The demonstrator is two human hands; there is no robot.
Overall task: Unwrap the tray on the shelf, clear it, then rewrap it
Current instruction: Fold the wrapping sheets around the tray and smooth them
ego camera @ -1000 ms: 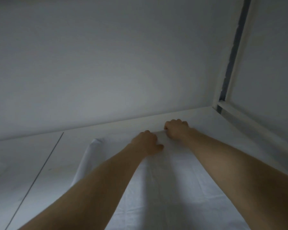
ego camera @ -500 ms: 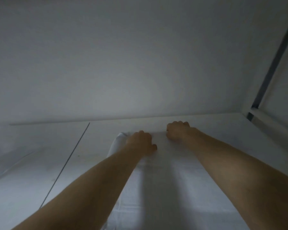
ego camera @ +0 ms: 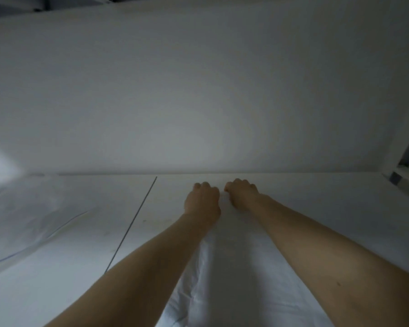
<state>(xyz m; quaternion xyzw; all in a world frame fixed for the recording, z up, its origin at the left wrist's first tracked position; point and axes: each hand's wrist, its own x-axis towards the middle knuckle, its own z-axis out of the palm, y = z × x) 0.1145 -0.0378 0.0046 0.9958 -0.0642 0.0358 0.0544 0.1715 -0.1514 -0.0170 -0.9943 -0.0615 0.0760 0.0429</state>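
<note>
Lengthwise, the wrapped tray (ego camera: 234,267) points at the back wall (ego camera: 198,102) — left hand (ego camera: 202,199) and right hand (ego camera: 242,194) clench its far end.

So the shelf (ego camera: 340,204) is just a plain white board, pretty deep, and it's kinda dim in there. A thin dark seam (ego camera: 132,227) runs across it from the back edge toward the front, a bit left of the middle. You can make out a few faint smudges on the surface just right of that line. Lying straight on the shelf, right of the seam, is a long white wrap (ego camera: 236,267), wrinkly, stretching from the front toward the back with its far end close to the back edge. Left of the seam there's a crumpled see-through plastic sheet (ego camera: 33,220) spread out, well apart from the wrap
</note>
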